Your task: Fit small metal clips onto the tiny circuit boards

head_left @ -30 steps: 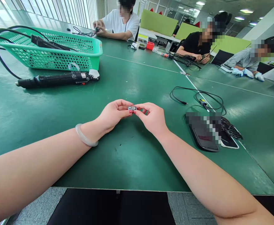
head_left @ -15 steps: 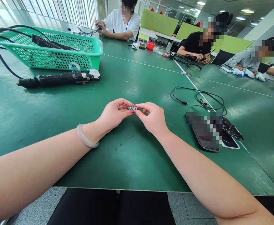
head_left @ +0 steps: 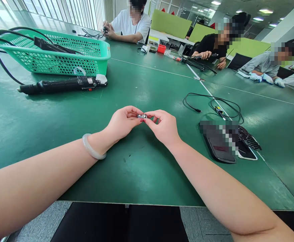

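Observation:
A small black-and-silver part (head_left: 142, 116), too small to make out in detail, is pinched between my two hands above the green table (head_left: 137, 174). My left hand (head_left: 124, 123) is closed on its left side with thumb and fingertips, a pale bangle round the wrist. From the right, my right hand (head_left: 163, 126) grips the same part in a thumb-and-finger pinch. The fingertips of both hands nearly meet at the part and cover its ends.
At the back left stands a green mesh basket (head_left: 66, 60) with a black cabled device; a black electric screwdriver (head_left: 61, 84) lies before it. To the right are a black cable (head_left: 222, 99), a dark phone (head_left: 219, 144) and a black hair clip (head_left: 249, 138). Several people sit beyond.
The small part shows a slightly different face, tilted between my fingers; my hands stay in place. Across the table, the person in black has moved their hands apart, one on a dark tool.

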Demonstrator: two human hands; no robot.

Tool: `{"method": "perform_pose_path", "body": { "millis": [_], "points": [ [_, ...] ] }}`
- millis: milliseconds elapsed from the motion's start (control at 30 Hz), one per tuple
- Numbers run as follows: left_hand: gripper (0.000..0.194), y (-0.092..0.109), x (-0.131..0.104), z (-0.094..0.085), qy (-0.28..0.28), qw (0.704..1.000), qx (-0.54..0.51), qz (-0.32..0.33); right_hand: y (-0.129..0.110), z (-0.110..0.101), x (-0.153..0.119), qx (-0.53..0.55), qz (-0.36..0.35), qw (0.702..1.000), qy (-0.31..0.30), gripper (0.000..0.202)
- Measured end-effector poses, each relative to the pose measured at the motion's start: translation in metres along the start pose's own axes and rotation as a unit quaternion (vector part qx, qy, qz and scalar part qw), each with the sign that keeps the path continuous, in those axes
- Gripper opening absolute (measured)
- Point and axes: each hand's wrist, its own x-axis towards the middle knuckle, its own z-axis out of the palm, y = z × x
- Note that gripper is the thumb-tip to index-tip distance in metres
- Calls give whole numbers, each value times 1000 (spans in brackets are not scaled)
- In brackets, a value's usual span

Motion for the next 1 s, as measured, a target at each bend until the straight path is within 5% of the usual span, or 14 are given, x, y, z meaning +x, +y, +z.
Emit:
{"method": "perform_pose_path", "body": {
  "millis": [367, 733, 1000],
  "points": [
    [19, -1, 1, -1, -1, 1000, -6, -1, 1, 2, 0, -8, -5, 1000, 5, 13],
    [64, -4, 1, -1, -35, 998, 11, -45, 14, 5, 6, -26, 11, 1000, -10, 13],
    [75, -5, 2, 0, -37, 998, -6, -53, 21, 9, 11, -43, 9, 999, -7, 15]
  ]
}}
